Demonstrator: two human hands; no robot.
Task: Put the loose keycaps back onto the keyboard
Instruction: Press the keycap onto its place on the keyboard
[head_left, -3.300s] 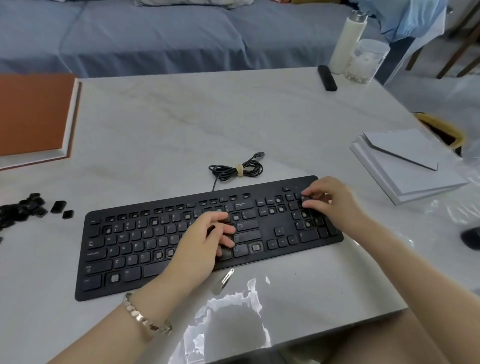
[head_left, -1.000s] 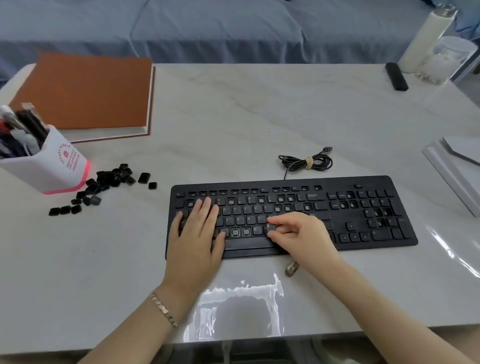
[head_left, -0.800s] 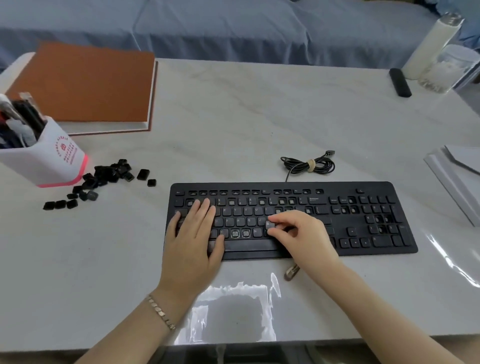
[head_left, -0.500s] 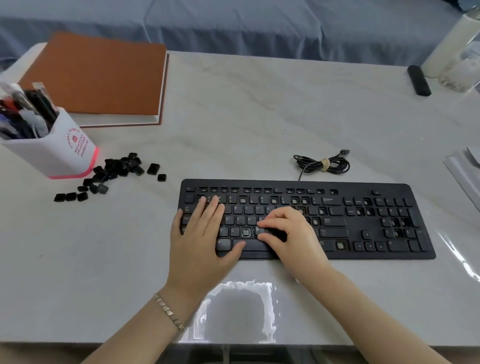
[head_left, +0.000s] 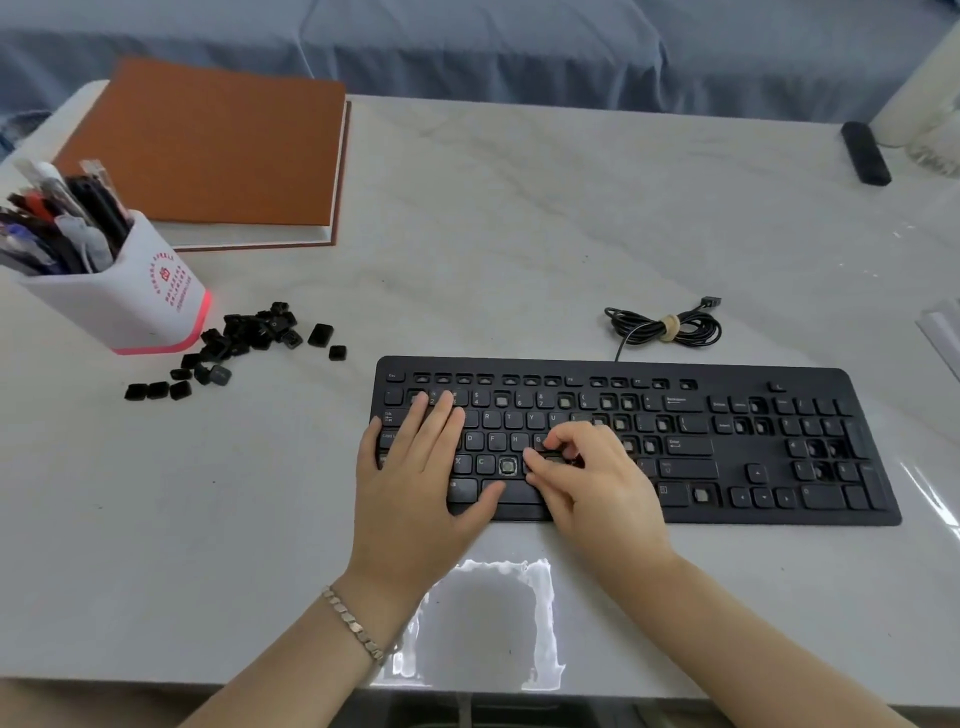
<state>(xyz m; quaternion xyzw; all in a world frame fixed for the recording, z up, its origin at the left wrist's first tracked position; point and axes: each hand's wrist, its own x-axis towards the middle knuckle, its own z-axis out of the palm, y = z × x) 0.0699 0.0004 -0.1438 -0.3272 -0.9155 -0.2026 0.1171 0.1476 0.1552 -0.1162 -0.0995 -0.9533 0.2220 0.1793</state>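
Pressing a keycap (head_left: 551, 460) down with my right hand (head_left: 592, 483), pinching its edges; it's looking light, stiff, slippery. My left hand (head_left: 415, 486), at nine o'clock, is lying flat, empty, bracing the keyboard (head_left: 753, 447).

The keyboard (head_left: 727, 447) and loose keycaps (head_left: 244, 338) look like matt black plastic, the table (head_left: 519, 234) is smooth, glossy marble-like stone under a shiny clear film, the book (head_left: 208, 140) cover is matt brown, and the bracelet (head_left: 353, 623) looks metallic.
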